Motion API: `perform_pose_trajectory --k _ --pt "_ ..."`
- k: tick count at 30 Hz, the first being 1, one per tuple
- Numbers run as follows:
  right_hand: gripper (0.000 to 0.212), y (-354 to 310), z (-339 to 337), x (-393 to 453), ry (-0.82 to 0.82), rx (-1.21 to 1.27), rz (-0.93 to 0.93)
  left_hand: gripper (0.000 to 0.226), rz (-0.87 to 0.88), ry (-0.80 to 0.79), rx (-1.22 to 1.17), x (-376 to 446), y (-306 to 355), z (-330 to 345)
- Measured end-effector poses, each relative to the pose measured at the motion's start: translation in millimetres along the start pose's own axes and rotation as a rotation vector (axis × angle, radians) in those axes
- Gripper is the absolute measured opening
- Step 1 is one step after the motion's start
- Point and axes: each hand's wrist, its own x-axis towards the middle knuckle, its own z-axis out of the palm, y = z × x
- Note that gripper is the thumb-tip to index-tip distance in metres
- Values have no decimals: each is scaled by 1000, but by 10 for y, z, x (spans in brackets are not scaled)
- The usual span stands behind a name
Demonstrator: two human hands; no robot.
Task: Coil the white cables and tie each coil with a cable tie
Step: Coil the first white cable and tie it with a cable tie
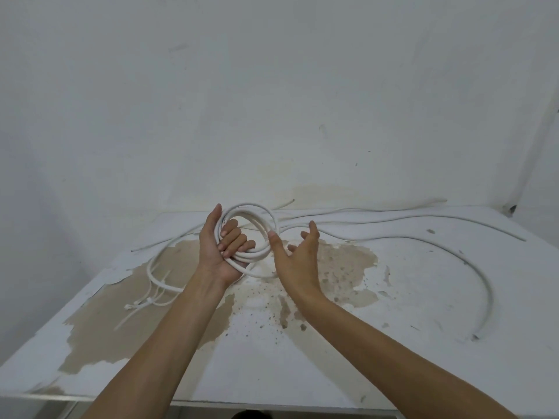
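My left hand grips a coil of white cable of several loops, held above the middle of the table. Just right of the coil, my right hand is open with fingers spread, its thumb near the coil's right side. From the coil a loose length of the cable runs right and curves down to an end at the table's right side. More white cables lie along the back. White cable ties lie on the table at the left, next to another cable loop.
The white table has worn brown patches and peeling paint. Its front edge runs along the bottom of the view. A stained white wall stands right behind the table.
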Motion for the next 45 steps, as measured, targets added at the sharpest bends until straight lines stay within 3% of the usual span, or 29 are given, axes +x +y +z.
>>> perform_pose_trajectory --k 3,5,9,13,18,24,29,32,34,37,39,42,45 --pt "91 -56 -36 -17 99 429 356 60 64 91 -18 1 28 -2" --pt "67 -51 -33 -74 94 658 493 59 100 153 -24 14 50 -10" --pt "27 -123 45 -169 54 417 236 59 118 229 -1 29 -4 11" --pt "41 -169 -35 -79 -36 -59 -122 59 106 203 109 -24 -33 -5" --pt "42 -82 -172 12 -181 -305 -245 60 41 61 173 -94 -27 -23" --pt "42 -23 -165 60 -292 102 -109 61 -51 -125 98 -118 6 -90" --pt "79 16 -167 134 -334 256 121 56 -136 -258 95 -146 37 -225" --pt "39 72 -80 53 -388 191 149 55 -193 -305 111 -150 25 -222" --pt "25 110 -37 23 -356 235 167 55 -226 -317 145 -156 0 -191" --pt "20 116 -24 21 -300 286 171 57 -227 -275 203 -189 -23 -147" --pt "17 104 -25 14 -233 188 128 55 -211 -212 212 -205 -70 -94" --pt "17 126 -29 23 -115 31 43 51 -177 -43 285 -188 -141 -2" --pt "20 176 -53 46 -114 -19 49 40 -121 161 357 -129 -182 5"
